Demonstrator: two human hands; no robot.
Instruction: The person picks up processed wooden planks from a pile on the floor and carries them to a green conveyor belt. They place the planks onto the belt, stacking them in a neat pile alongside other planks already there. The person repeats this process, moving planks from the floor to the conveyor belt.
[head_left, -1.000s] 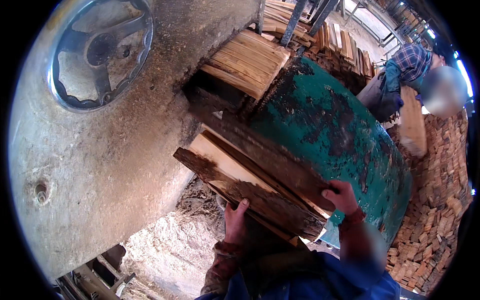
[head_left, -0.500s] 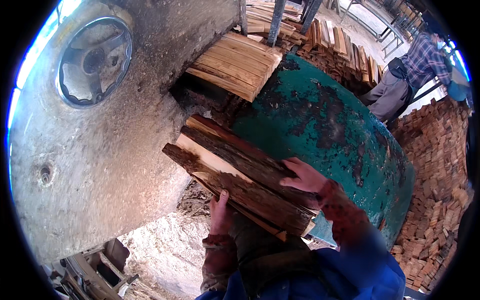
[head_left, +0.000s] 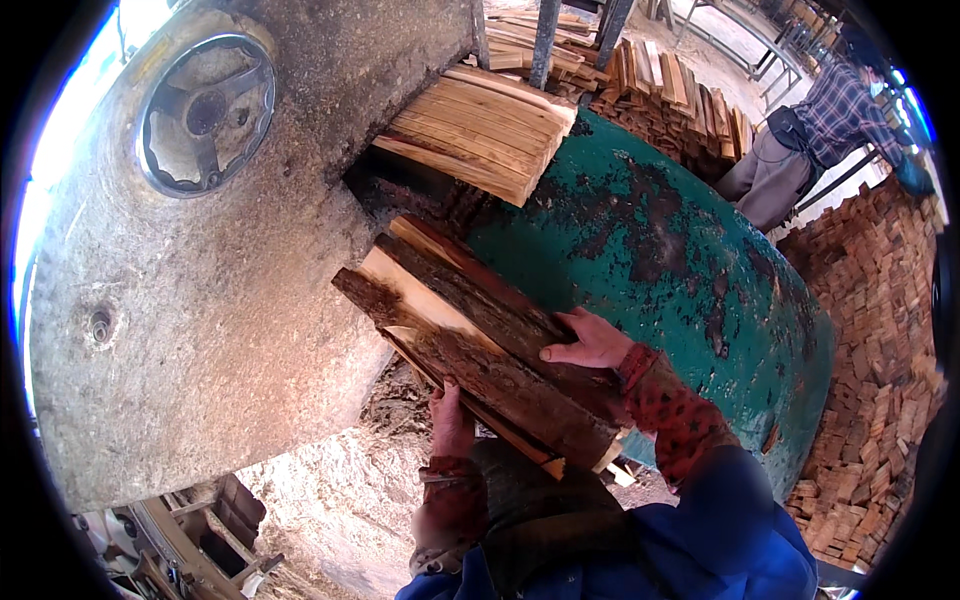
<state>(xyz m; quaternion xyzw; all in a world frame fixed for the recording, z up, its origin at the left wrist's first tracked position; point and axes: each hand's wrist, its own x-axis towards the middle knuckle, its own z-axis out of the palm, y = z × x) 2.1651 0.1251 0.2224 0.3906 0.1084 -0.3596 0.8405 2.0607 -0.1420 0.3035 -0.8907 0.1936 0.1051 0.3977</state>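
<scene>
A bundle of rough, bark-edged wood slabs (head_left: 470,345) lies slantwise between my hands, over my lap and the machine's near side. My left hand (head_left: 452,420) grips its lower left edge, thumb on top of the bark. Across the right edge of the bundle rests my right hand (head_left: 590,343), its thumb on the bark and its other fingers partly hidden over the far side. Beyond the bundle, a row of cut boards (head_left: 480,130) sticks out of the opening in the machine's dusty wall (head_left: 250,300).
A green, paint-flaked metal table (head_left: 640,230) curves away to the right. A handwheel (head_left: 207,113) is mounted on the machine wall. Stacked wood pieces (head_left: 860,380) rise at the right, with more boards (head_left: 680,90) behind. A person in a checked shirt (head_left: 840,110) stands far right. Sawdust (head_left: 330,490) covers the ground.
The bundle has shifted slightly in my hands, and my right hand has slid a little to the left along it. The person at the far right has bent an arm down toward the stack.
</scene>
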